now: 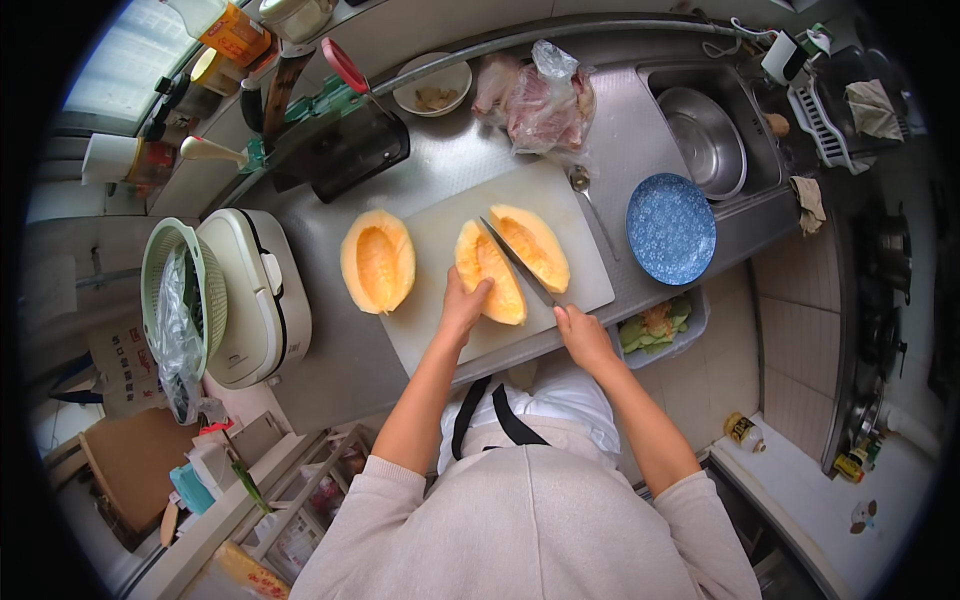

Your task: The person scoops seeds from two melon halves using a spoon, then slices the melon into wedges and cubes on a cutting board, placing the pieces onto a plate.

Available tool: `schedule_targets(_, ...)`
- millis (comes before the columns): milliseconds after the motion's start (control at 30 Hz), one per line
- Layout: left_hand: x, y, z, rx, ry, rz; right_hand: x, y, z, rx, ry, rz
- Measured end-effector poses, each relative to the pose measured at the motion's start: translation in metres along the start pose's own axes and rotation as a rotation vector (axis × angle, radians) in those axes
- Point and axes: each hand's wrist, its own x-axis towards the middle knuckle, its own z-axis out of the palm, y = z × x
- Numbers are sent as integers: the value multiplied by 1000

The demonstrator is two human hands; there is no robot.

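My left hand [465,304] holds a peeled orange melon quarter [500,285] on the white cutting board [427,337], its thumb on the flesh. My right hand [583,336] grips the handle of a kitchen knife [517,260], whose blade lies between this piece and another melon quarter [534,244] to the right. The two pieces are apart along the blade. A hollowed melon half [377,261] rests cut side up at the board's left edge. To the right of the board are a metal spoon [587,196] and a blue patterned plate [671,229].
Bagged raw meat [544,105] and a white bowl [433,84] sit behind the board. A knife rack [352,150] stands at the back left, a white lidded appliance [259,300] at left. The sink [724,127] is at right; a bin of peelings [664,330] sits below the counter edge.
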Motion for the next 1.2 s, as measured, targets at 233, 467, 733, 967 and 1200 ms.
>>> schedule_targets(233,-7,-23,-19,-41,-7,-15,-31,-22,-24,201,31,-64)
schedule_targets(467,-13,-26,-2,-36,136,108,-72,-50,-14,131,75,-130)
schedule_targets(733,-9,-32,1,-65,124,110,-72,-69,-12,-18,43,-72)
schedule_targets(967,-1,-46,1,-59,128,120,-67,-76,-9,-44,45,-35)
schedule_targets(1200,-4,-36,-2,-81,104,96,-69,-81,-10,-82,43,3)
